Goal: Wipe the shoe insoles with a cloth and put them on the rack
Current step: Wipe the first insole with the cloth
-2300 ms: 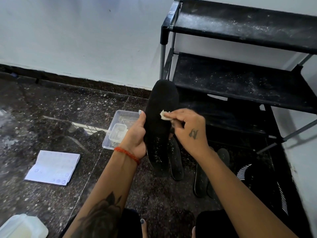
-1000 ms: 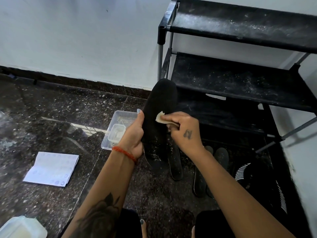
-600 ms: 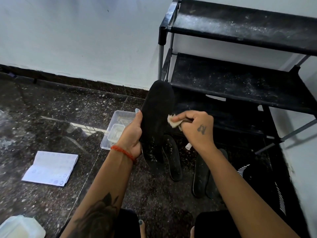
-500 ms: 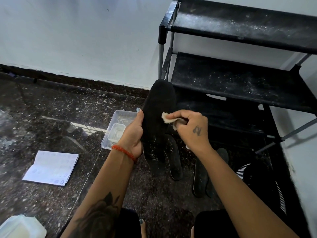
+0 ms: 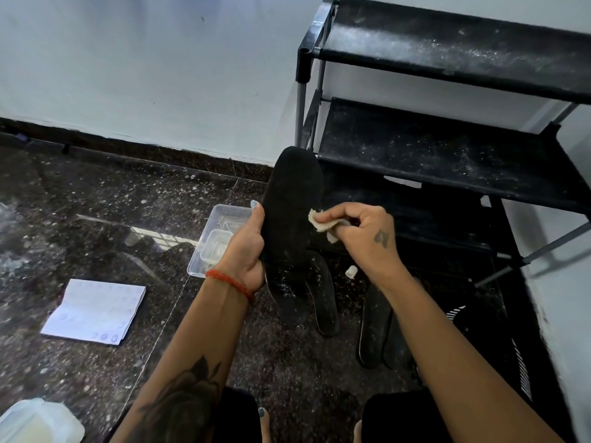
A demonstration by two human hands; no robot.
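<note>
Right hand (image 5: pixel 367 235) pinches a small cream-white cloth pad (image 5: pixel 321 222) between thumb and fingertips, pad touching the right edge of the long black fabric insole (image 5: pixel 292 219) at mid-length. Half a second ago the pad sat at about the same spot; a moment before that it was drawn off to the right, clear of the insole. Reading: short repeated strokes, wiping step under way, not finished. White specks remain on the heel end, so I judge more passes are needed there.

Left hand (image 5: pixel 244 251) grips the insole from its left side, thumb up along the edge, holding it upright and slightly tilted above the dark speckled stone floor (image 5: pixel 96 203), just in front of the black metal-framed shoe rack (image 5: pixel 447 148). Grip unchanged over the last two seconds.

Counts:
- Insoles: one in hand; three more (image 5: pixel 323 298) lying flat on the floor by the rack's lower front edge, two of them overlapping, count there uncertain.
- Insoles on rack shelves: none visible. Both upper shelves dusty.
- Cloth pads: one in hand; one small white scrap (image 5: pixel 350 271) on the floor, nature unclear.
- Clear plastic tray (image 5: pixel 220 241): one, left of the hands.
- White paper sheet (image 5: pixel 94 311): one.
- White lidded tub (image 5: pixel 35 423): one, bottom left corner.
</note>
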